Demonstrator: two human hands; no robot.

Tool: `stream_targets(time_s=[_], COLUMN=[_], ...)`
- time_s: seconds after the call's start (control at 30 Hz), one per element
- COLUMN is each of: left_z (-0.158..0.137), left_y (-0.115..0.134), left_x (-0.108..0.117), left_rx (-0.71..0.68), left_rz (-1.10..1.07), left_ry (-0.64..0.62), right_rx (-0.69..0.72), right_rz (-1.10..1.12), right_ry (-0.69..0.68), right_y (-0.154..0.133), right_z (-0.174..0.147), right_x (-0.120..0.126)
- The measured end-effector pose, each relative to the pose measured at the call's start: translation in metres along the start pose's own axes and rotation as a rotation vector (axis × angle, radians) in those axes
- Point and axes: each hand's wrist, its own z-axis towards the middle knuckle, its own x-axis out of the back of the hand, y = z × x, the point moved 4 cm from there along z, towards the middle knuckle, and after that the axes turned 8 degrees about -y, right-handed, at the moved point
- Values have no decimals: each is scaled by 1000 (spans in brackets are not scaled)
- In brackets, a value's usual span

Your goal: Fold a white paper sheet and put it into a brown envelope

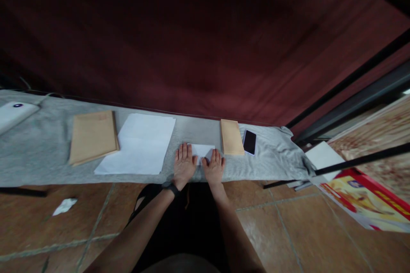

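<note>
A small folded sheet of white paper [201,150] lies on the grey cloth in front of me. My left hand [185,163] rests flat across its left end, fingers stretched out and pointing away from me. On its right end lies my right hand [214,166], also flat, with its thumb turned inward. Parts of the paper's ends are hidden under the hands. Left of my left hand are large white sheets [141,143] with a faint crease. Just right of my right hand are brown envelopes [232,137].
More brown envelopes [94,136] lie at the left, slightly against the white sheets. A phone [250,142] is beside the right envelopes. A white device [16,115] sits at the far left. A dark red curtain [205,51] hangs behind the cloth-covered table [48,153]. A colourful box [365,200] stands at right.
</note>
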Motion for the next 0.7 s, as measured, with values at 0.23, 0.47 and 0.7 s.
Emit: stream_targets(time_s=[0.23,0.47,0.7], left_z=[0,-2,-2], left_y=[-12,-19,-21], left_x=[4,8,13], left_rx=[42,38,17], left_rz=[17,17,-7], left_ry=[-34,-16,3], right_rx=[-13,-11,0], right_rz=[48,84,87], right_ry=[36,37,55], right_y=[10,19,21], right_z=[3,5,6], right_x=[1,1,3])
